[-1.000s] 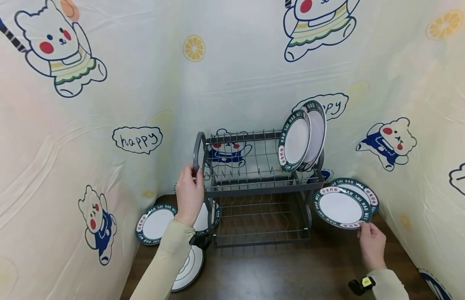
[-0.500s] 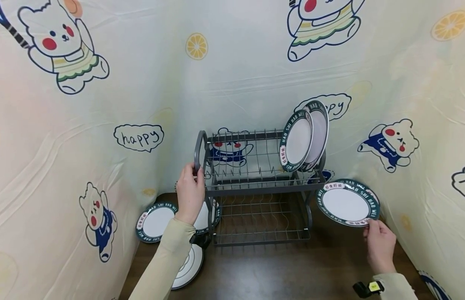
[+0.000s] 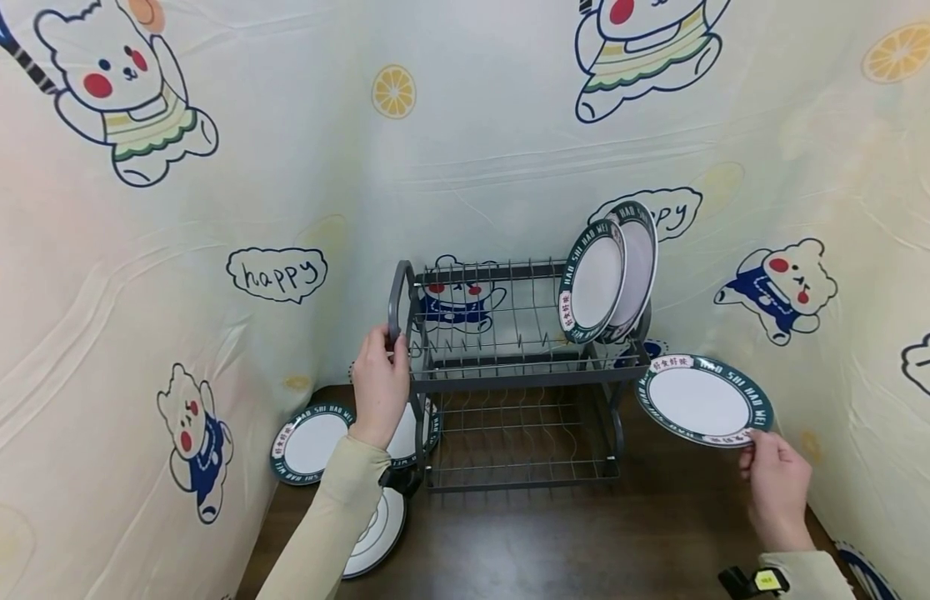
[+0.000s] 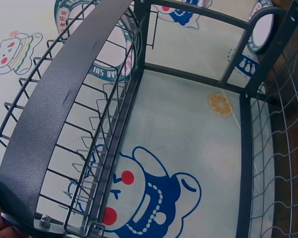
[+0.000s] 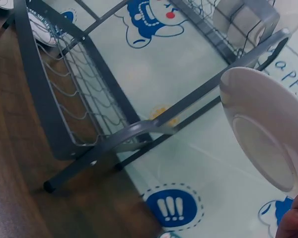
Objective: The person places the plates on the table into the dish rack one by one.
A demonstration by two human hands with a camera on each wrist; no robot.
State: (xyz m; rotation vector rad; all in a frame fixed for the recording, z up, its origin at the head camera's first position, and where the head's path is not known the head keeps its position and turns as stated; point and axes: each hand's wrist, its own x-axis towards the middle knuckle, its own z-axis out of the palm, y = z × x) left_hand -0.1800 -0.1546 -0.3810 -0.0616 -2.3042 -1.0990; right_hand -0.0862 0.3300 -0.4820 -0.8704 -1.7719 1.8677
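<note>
A dark two-tier dish rack (image 3: 528, 383) stands against the patterned cloth. My left hand (image 3: 378, 387) grips its left end frame; in the left wrist view only part of that hand shows at the lower left corner. My right hand (image 3: 780, 483) pinches the near edge of a white plate (image 3: 701, 402) with a green lettered rim, just right of the rack. The right wrist view catches this plate's pale underside (image 5: 268, 131), lifted and tilted, with the fingers (image 5: 293, 215) at its lower edge. Two similar plates (image 3: 592, 283) lean upright in the upper tier's right end.
Left of the rack, a green-rimmed plate (image 3: 311, 446) lies on the brown table (image 3: 540, 550), with another partly behind my left wrist. A white ringed plate (image 3: 378, 537) sits nearer, partly under my forearm. Blue-striped dishware (image 3: 866, 567) shows at the lower right edge.
My right hand has moved right and slightly up with its plate, which now covers the plate seen behind it earlier. My left hand stays on the rack.
</note>
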